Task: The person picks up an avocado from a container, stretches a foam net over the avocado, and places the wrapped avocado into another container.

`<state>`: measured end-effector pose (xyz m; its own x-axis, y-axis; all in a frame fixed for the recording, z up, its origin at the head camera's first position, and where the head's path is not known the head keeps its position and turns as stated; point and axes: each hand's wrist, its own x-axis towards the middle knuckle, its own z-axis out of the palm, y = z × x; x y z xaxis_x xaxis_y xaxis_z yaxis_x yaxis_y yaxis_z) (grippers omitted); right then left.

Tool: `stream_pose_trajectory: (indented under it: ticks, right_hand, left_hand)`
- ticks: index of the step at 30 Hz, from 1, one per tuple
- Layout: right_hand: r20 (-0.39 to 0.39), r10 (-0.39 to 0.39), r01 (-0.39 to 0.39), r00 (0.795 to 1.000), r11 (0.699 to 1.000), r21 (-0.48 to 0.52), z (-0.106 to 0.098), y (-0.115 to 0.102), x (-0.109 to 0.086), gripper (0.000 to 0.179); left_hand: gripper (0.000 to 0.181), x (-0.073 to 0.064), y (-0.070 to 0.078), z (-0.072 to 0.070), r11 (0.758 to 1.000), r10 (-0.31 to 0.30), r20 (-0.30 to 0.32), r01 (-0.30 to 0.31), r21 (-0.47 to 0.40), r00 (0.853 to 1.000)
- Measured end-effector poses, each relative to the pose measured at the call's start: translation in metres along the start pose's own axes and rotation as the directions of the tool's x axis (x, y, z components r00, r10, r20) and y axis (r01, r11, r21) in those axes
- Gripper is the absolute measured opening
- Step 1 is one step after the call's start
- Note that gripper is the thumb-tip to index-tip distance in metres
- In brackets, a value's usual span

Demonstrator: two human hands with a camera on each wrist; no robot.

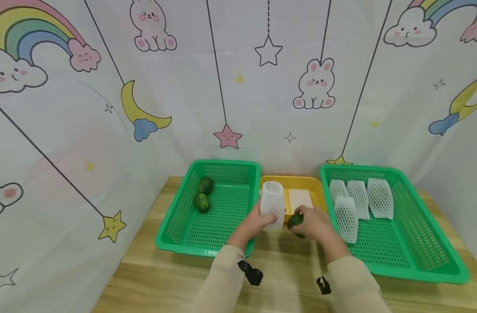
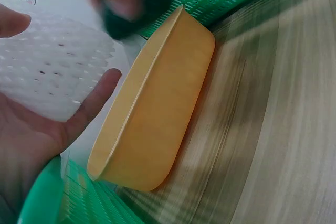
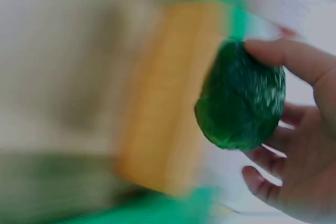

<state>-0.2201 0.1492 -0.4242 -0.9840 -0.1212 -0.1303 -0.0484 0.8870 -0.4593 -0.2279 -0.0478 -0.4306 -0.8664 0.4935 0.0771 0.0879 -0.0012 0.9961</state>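
A white foam net sleeve (image 1: 273, 202) stands upright in my left hand (image 1: 258, 224), its round mouth facing up and thumb across its front. In the left wrist view, the sleeve (image 2: 50, 59) lies between the thumb and a stretched finger. My right hand (image 1: 314, 224) grips a dark green avocado (image 1: 296, 221) just right of the sleeve, in front of the yellow tub. The right wrist view has this avocado (image 3: 241, 98) between thumb and fingers, its skin bumpy and shiny. Two more avocados (image 1: 201, 202) lie in the left green basket (image 1: 223, 252).
The yellow tub (image 1: 319, 191) sits between the baskets with a stack of flat white foam sleeves (image 1: 299, 199) inside. Several sleeve-wrapped items (image 1: 346, 219) lie in the right green basket (image 1: 426, 278). A printed curtain (image 1: 269, 108) hangs behind the wooden table (image 1: 281, 278).
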Motion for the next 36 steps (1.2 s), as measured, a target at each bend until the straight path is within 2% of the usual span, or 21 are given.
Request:
stream_pose_trajectory:
  ticks: [2, 3, 4, 5, 7, 10, 11, 13, 14, 15, 18, 20, 26, 29, 33, 36]
  right_hand:
    - [-0.095, 0.01, 0.003, 0.995, 0.99, 0.138, -0.033, -0.008, -0.003, 0.054]
    - [-0.135, 0.006, 0.025, 0.991, 0.974, 0.227, -0.048, -0.013, -0.004, 0.054]
    - [-0.176, -0.012, 0.069, 0.984, 0.943, 0.325, -0.06, -0.018, -0.004, 0.054]
    - [-0.21, -0.038, 0.122, 0.977, 0.906, 0.405, -0.07, -0.023, -0.004, 0.054]
    - [-0.265, -0.127, 0.255, 0.956, 0.805, 0.535, -0.081, -0.033, -0.002, 0.055]
    - [-0.308, -0.266, 0.406, 0.913, 0.645, 0.647, -0.082, -0.045, 0.003, 0.053]
    - [-0.309, -0.305, 0.434, 0.901, 0.613, 0.66, -0.08, -0.047, 0.004, 0.051]
    - [-0.287, -0.354, 0.451, 0.89, 0.588, 0.672, -0.075, -0.049, 0.005, 0.047]
    - [-0.275, -0.366, 0.449, 0.889, 0.587, 0.674, -0.073, -0.048, 0.005, 0.045]
    - [-0.265, -0.374, 0.449, 0.889, 0.598, 0.663, -0.071, -0.048, 0.006, 0.043]
    - [-0.248, -0.371, 0.443, 0.895, 0.666, 0.601, -0.067, -0.045, 0.007, 0.041]
    - [-0.239, -0.366, 0.435, 0.9, 0.694, 0.573, -0.065, -0.045, 0.009, 0.042]
    - [-0.149, -0.327, 0.355, 0.933, 0.778, 0.519, -0.058, -0.045, 0.01, 0.044]
    - [-0.099, -0.322, 0.325, 0.941, 0.786, 0.526, -0.053, -0.044, 0.011, 0.045]
    - [-0.057, -0.313, 0.289, 0.948, 0.773, 0.565, -0.048, -0.043, 0.013, 0.054]
    - [-0.083, -0.278, 0.273, 0.957, 0.765, 0.583, -0.048, -0.043, 0.014, 0.058]
  left_hand:
    - [0.068, -0.003, 0.004, 0.003, 1.0, 0.003, 0.0, -0.003, -0.007, 1.0]
    - [0.068, -0.003, 0.004, 0.003, 1.0, -0.002, 0.001, 0.002, -0.008, 1.0]
    - [0.069, -0.003, 0.004, 0.003, 1.0, -0.007, 0.002, 0.007, -0.009, 1.0]
    - [0.069, -0.003, 0.004, 0.003, 1.0, -0.004, 0.001, 0.004, -0.003, 1.0]
    - [0.068, -0.003, 0.005, 0.001, 1.0, 0.001, 0.002, -0.001, 0.011, 1.0]
    - [0.065, -0.002, 0.005, -0.002, 1.0, 0.017, 0.005, -0.018, 0.011, 1.0]
    - [0.064, -0.002, 0.004, -0.002, 1.0, 0.019, 0.009, -0.019, 0.012, 1.0]
    - [0.062, -0.001, 0.0, -0.002, 1.0, 0.02, 0.028, -0.02, 0.001, 0.999]
    - [0.062, 0.001, -0.004, -0.002, 1.0, 0.019, 0.038, -0.018, -0.007, 0.999]
    - [0.062, 0.003, -0.009, -0.002, 1.0, 0.017, 0.048, -0.016, -0.018, 0.999]
    - [0.063, 0.008, -0.023, -0.003, 0.999, 0.023, 0.047, -0.022, -0.031, 0.999]
    - [0.065, 0.011, -0.03, -0.003, 1.0, 0.014, 0.032, -0.013, -0.028, 0.999]
    - [0.063, 0.012, -0.032, -0.004, 1.0, -0.008, 0.015, 0.008, -0.004, 1.0]
    - [0.061, 0.01, -0.025, -0.004, 1.0, -0.022, 0.018, 0.022, 0.005, 1.0]
    - [0.059, 0.004, -0.012, -0.003, 1.0, -0.016, 0.02, 0.016, 0.002, 1.0]
    - [0.059, 0.005, -0.013, -0.003, 1.0, -0.018, 0.026, 0.019, -0.023, 0.999]
